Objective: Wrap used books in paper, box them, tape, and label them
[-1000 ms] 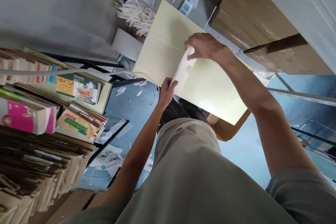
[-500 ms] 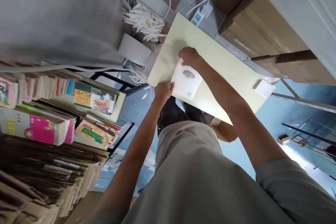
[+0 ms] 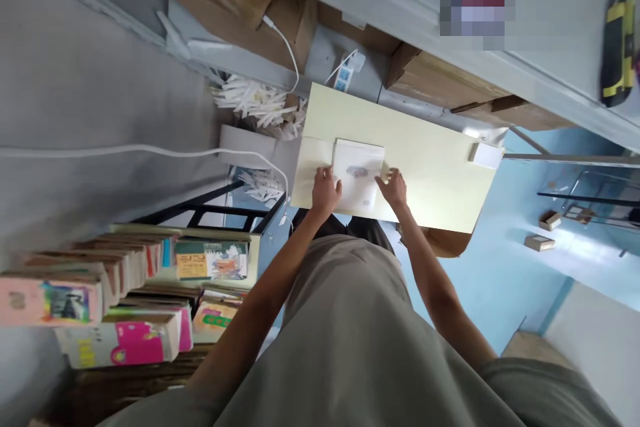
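Observation:
A white book (image 3: 358,177) with a small dark picture on its cover lies flat on the pale yellow tabletop (image 3: 430,173). At the book's left edge is my left hand (image 3: 327,192), fingers bent around the border and thumb over the cover. My right hand (image 3: 393,188) is by the right edge, thumb stretched toward the book and apart from the fingers. Whether the right thumb presses on the book is too small to tell.
A small white box (image 3: 486,155) sits at the tabletop's right end. Behind are cardboard boxes (image 3: 445,83), a power strip (image 3: 343,77) and a heap of paper strips (image 3: 253,97). Books (image 3: 145,340) fill a rack at left; a white cable (image 3: 150,149) crosses there.
The book has turned from tilted to nearly straight and lies flat. My right hand has moved from its upper edge to its right side. My left hand stays at the left; the view has shifted.

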Demonstrator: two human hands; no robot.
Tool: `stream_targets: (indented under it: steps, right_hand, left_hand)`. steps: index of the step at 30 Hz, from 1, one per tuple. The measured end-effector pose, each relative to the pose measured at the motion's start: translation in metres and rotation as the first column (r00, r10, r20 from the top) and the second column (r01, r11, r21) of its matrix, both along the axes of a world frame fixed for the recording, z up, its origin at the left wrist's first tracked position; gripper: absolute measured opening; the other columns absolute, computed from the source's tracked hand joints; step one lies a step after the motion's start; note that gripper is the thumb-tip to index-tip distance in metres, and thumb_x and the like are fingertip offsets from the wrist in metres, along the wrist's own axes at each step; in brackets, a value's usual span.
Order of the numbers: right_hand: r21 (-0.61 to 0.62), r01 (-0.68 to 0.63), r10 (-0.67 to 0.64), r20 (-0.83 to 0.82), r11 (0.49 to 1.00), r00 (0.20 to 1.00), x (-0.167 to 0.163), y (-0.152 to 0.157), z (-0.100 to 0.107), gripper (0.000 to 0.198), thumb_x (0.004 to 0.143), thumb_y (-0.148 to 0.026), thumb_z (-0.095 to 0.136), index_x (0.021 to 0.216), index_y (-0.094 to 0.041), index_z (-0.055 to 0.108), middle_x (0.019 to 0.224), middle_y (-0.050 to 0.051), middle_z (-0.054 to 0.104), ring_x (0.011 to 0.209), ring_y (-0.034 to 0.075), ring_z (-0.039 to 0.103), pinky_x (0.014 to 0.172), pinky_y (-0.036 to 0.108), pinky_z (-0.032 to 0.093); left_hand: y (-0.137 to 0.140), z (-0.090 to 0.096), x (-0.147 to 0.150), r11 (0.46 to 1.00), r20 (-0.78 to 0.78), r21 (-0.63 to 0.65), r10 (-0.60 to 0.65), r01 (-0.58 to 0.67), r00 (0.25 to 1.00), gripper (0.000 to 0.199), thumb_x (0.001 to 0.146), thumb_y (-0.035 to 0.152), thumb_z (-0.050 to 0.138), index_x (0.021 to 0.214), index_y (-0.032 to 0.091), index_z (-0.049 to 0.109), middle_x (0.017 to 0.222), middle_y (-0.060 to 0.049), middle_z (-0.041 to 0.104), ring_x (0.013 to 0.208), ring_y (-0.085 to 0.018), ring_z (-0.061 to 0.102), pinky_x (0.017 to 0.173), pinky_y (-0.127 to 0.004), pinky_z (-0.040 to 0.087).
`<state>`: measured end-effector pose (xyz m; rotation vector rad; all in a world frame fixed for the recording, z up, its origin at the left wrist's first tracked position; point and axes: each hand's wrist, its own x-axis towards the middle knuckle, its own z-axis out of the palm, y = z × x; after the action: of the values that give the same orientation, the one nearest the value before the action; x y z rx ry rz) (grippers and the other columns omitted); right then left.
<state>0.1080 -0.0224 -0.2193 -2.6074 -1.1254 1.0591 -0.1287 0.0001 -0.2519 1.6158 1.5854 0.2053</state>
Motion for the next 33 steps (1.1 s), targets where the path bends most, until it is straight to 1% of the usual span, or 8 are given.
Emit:
stream_targets:
  steps: [3, 8, 11, 16, 21, 24, 27, 33]
  right_hand:
    - [-0.067, 0.247, -0.255, -0.163, 0.967, 0.953, -0.004, -0.023, -0.003, 0.032, 0.091, -0.041, 0.085, 0.111, -0.025, 0.068, 0.116, 0.013, 0.085, 0.113, 0.032, 0.082, 0.109, 0.051, 0.065]
    - [-0.066, 0.318, -0.324, -0.246, 0.946, 0.913, -0.011, -0.013, -0.012, 0.033, 0.083, -0.042, 0.086, 0.091, -0.028, 0.058, 0.094, 0.003, 0.075, 0.092, 0.025, 0.075, 0.088, 0.041, 0.065]
    - [-0.033, 0.289, -0.282, -0.353, 0.957, 0.892, -0.006, -0.011, -0.008, 0.033, 0.081, -0.043, 0.085, 0.094, -0.028, 0.058, 0.098, 0.003, 0.077, 0.089, 0.023, 0.074, 0.080, 0.037, 0.063]
    - [0.159, 0.165, -0.055, -0.537, 0.973, 0.842, -0.010, -0.011, 0.011, 0.033, 0.086, -0.048, 0.080, 0.100, -0.030, 0.055, 0.100, 0.001, 0.078, 0.084, 0.021, 0.074, 0.076, 0.037, 0.061]
    - [0.267, 0.109, 0.085, -0.623, 0.958, 0.777, -0.016, -0.005, 0.038, 0.031, 0.090, -0.048, 0.078, 0.100, -0.031, 0.054, 0.097, -0.001, 0.076, 0.081, 0.020, 0.073, 0.072, 0.035, 0.060]
    - [0.277, 0.119, 0.106, -0.679, 0.954, 0.727, 0.004, -0.009, 0.053, 0.033, 0.092, -0.051, 0.079, 0.101, -0.031, 0.054, 0.100, 0.000, 0.077, 0.078, 0.018, 0.071, 0.070, 0.035, 0.059]
    - [0.293, 0.175, 0.099, -0.725, 0.940, 0.681, 0.045, -0.023, 0.059, 0.038, 0.091, -0.057, 0.082, 0.101, -0.031, 0.056, 0.104, 0.001, 0.079, 0.082, 0.019, 0.072, 0.072, 0.036, 0.061]
    - [0.192, 0.244, -0.050, -0.681, 0.951, 0.731, 0.132, -0.049, 0.024, 0.040, 0.085, -0.053, 0.086, 0.101, -0.029, 0.058, 0.102, 0.002, 0.080, 0.090, 0.023, 0.077, 0.075, 0.037, 0.066]
  left_hand:
    - [0.006, -0.001, 0.003, 1.000, 0.011, -0.026, -0.010, 0.011, 1.000, 0.044, 0.103, 0.017, 0.066, 0.146, 0.012, 0.063, 0.149, -0.030, 0.068, 0.143, -0.046, 0.071, 0.126, -0.061, 0.058]
    - [0.022, -0.002, 0.001, 0.989, -0.019, -0.133, 0.057, -0.059, 0.998, 0.033, 0.103, 0.019, 0.067, 0.135, 0.017, 0.067, 0.141, -0.024, 0.073, 0.127, -0.039, 0.077, 0.118, -0.055, 0.063]
    - [0.029, -0.003, 0.001, 0.970, -0.039, -0.195, 0.142, -0.147, 0.989, 0.029, 0.104, 0.022, 0.067, 0.133, 0.019, 0.070, 0.142, -0.021, 0.075, 0.120, -0.036, 0.080, 0.119, -0.053, 0.063]
    - [0.030, 0.001, 0.008, 0.928, -0.021, -0.242, 0.288, -0.284, 0.957, 0.032, 0.107, 0.023, 0.064, 0.135, 0.016, 0.075, 0.141, -0.021, 0.077, 0.121, -0.032, 0.081, 0.121, -0.046, 0.060]
    - [0.019, 0.016, 0.016, 0.882, 0.016, -0.131, 0.458, -0.452, 0.889, 0.029, 0.107, 0.023, 0.061, 0.131, 0.021, 0.077, 0.133, -0.018, 0.080, 0.117, -0.030, 0.079, 0.114, -0.045, 0.063]
    - [0.009, 0.030, 0.026, 0.868, 0.057, 0.003, 0.495, -0.496, 0.867, 0.027, 0.110, 0.028, 0.061, 0.131, 0.022, 0.077, 0.131, -0.017, 0.079, 0.120, -0.030, 0.078, 0.109, -0.043, 0.064]
    - [0.000, 0.041, 0.049, 0.890, 0.086, 0.031, 0.450, -0.454, 0.889, 0.030, 0.111, 0.030, 0.061, 0.136, 0.021, 0.076, 0.135, -0.018, 0.078, 0.122, -0.029, 0.078, 0.108, -0.041, 0.064]
    - [-0.011, 0.032, 0.130, 0.939, 0.018, -0.118, 0.329, -0.324, 0.944, 0.043, 0.105, 0.024, 0.067, 0.146, 0.017, 0.074, 0.145, -0.020, 0.075, 0.119, -0.029, 0.079, 0.115, -0.044, 0.064]
